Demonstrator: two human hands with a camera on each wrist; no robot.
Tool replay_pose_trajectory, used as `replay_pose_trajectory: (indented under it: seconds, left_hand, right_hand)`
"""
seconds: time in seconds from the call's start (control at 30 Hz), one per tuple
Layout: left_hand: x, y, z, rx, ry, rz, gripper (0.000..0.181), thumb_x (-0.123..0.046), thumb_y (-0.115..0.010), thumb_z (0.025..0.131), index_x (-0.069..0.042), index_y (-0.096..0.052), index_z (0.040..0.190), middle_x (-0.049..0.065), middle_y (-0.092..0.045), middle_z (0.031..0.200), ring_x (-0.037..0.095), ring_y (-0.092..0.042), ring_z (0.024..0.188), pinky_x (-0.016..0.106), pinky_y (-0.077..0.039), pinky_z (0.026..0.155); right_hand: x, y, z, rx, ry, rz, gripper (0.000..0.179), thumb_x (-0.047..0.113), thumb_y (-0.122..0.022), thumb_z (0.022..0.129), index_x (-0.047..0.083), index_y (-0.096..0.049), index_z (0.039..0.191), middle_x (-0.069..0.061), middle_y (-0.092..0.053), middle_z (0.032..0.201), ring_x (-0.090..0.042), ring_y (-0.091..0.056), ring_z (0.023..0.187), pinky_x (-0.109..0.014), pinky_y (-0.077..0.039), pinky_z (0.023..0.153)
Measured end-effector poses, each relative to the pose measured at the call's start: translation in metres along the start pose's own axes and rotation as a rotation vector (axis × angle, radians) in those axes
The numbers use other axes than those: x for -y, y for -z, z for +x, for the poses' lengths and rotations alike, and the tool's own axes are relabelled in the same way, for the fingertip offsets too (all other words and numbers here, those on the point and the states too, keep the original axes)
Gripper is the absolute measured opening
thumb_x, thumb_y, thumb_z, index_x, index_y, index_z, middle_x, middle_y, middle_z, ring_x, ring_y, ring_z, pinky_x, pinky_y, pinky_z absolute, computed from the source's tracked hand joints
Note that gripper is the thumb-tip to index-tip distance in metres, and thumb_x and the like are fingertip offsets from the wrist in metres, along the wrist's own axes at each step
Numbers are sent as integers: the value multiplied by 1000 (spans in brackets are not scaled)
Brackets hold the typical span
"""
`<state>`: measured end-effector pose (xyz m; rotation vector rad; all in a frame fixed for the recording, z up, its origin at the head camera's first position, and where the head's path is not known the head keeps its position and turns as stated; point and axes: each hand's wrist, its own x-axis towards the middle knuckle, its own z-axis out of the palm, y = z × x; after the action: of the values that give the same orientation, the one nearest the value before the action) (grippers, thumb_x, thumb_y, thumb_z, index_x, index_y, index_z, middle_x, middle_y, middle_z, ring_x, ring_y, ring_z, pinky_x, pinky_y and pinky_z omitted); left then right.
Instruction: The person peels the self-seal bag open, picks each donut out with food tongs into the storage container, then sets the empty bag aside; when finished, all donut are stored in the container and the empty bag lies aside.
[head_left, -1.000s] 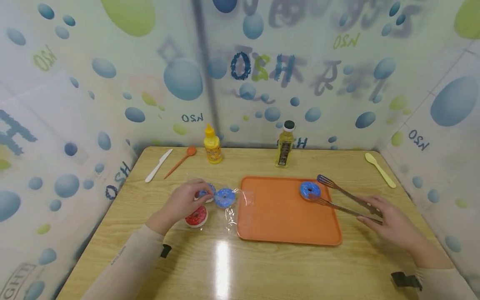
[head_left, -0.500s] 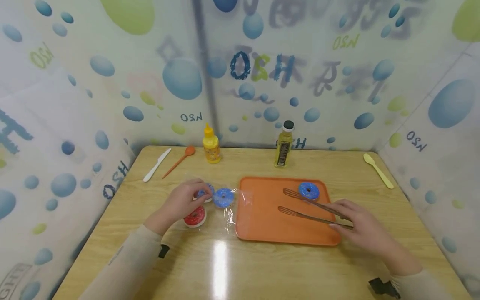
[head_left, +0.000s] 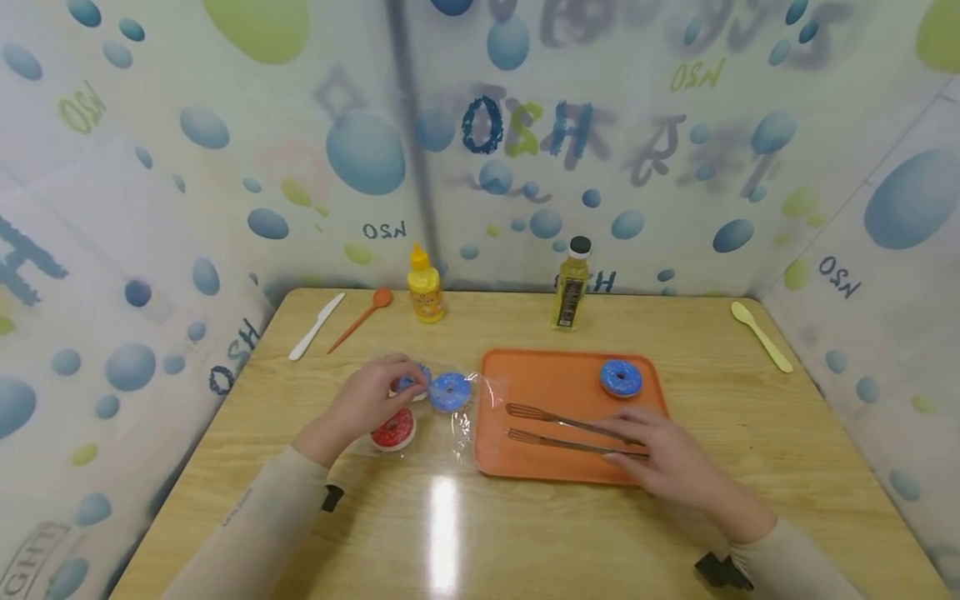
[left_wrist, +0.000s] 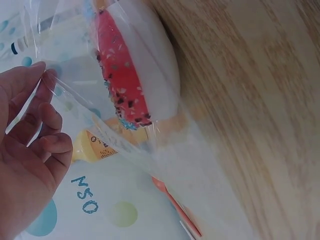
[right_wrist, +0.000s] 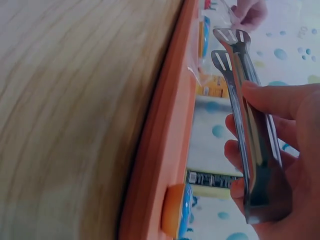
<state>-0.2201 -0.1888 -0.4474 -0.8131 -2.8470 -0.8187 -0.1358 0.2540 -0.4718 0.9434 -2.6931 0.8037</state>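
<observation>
My left hand (head_left: 367, 396) pinches the edge of a clear plastic bag (head_left: 461, 429) between thumb and fingertips. Inside the bag lie a red donut (head_left: 403, 435) with sprinkles, a blue donut (head_left: 441, 401), and another blue donut (head_left: 405, 384) partly behind the fingers. In the left wrist view, the red donut (left_wrist: 122, 75) stands close past the hand. My right hand (head_left: 667, 458) grips metal tongs (right_wrist: 252, 135) with slotted tips, which are apart with nothing between them. The tongs reach over the orange tray (head_left: 540, 468) toward the bag. One blue donut (head_left: 611, 377) rests at the tray's far right.
Along the table's back stand a yellow squeeze bottle (head_left: 426, 293) and a bottle of yellowish liquid (head_left: 572, 287). A white knife (head_left: 315, 329) and an orange spoon (head_left: 360, 321) lie at the back left, a pale yellow spoon (head_left: 761, 337) at the right. Printed walls enclose the table.
My right hand has moved left with the tongs, from beside the blue donut on the tray to the tray's left part. The tips have drawn closer together. The left hand stays put.
</observation>
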Motion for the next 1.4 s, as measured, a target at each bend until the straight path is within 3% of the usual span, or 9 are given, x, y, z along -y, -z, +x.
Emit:
replay_pose_trajectory:
  seconds: [0.23,0.43,0.6,0.83,1.07,1.4]
  left_hand:
    - [-1,3,0,-12,-2,-1,5,-16,-75,95,-17,-77,100,-7,-70,98,15,-57,78,27,-48,68]
    - [-2,4,-1,-23,1,-1,6,-14,-75,95,-16,-77,101,-6,-70,99,14,-56,78,26,-48,67]
    - [-3,4,-2,-37,6,-1,8,-14,-75,95,-15,-77,103,-6,-70,103,16,-57,78,26,-47,65]
    - [-2,3,-1,-55,-10,13,9,-16,-76,95,-15,-77,103,-5,-70,103,12,-54,77,26,-47,65]
    - [0,1,0,-63,-18,7,9,-15,-76,94,-15,-77,103,-6,-71,101,11,-54,77,25,-47,65]
    - [4,-1,1,-80,-33,-11,8,-14,-78,93,-14,-77,101,-6,-70,98,11,-53,75,25,-47,64]
  right_hand:
    - [12,-13,14,61,-60,-12,38,27,-80,91,26,-72,129,9,-67,113,-5,-62,89,-28,-53,71]
    - [19,-24,24,90,-60,-4,38,30,-79,92,29,-72,129,10,-66,111,-3,-58,84,-23,-49,68]
    - [21,-32,33,93,-53,7,39,30,-78,94,29,-70,132,8,-66,110,-4,-59,85,-25,-50,69]
    - [28,-36,48,99,-64,-57,42,34,-77,94,27,-68,135,7,-65,113,-10,-61,88,-29,-53,73]
    - [31,-40,62,76,-79,-89,44,32,-78,93,24,-68,136,6,-64,113,-12,-56,80,-26,-47,67]
    - [27,-44,75,52,-72,-98,49,28,-82,91,19,-68,137,-1,-65,111,-12,-53,80,-28,-47,66]
